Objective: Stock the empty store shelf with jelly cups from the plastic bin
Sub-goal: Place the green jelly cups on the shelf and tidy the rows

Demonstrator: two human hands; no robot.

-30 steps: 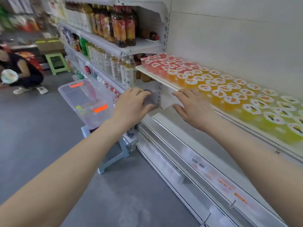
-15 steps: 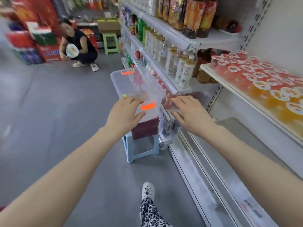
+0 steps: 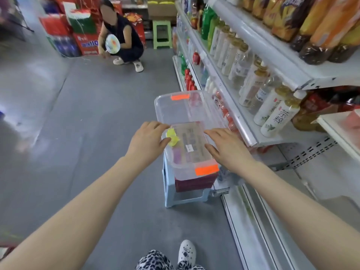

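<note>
Yellow cup (image 3: 172, 136) is lying in the bin (image 3: 185, 114), just right of the left hand (image 3: 148, 143), the nearer one. It and the right hand (image 3: 228, 149) are hovering spread, holding nothing.

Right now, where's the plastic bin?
Centre of the head view: the plastic bin sits on a dark red box atop a pale blue stool, just left of the drinks shelf, below the left hand and right hand.

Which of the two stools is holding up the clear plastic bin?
The pale blue stool in the foreground: the bin rests over it on a dark red box. The green stool stands far down the aisle.
</note>
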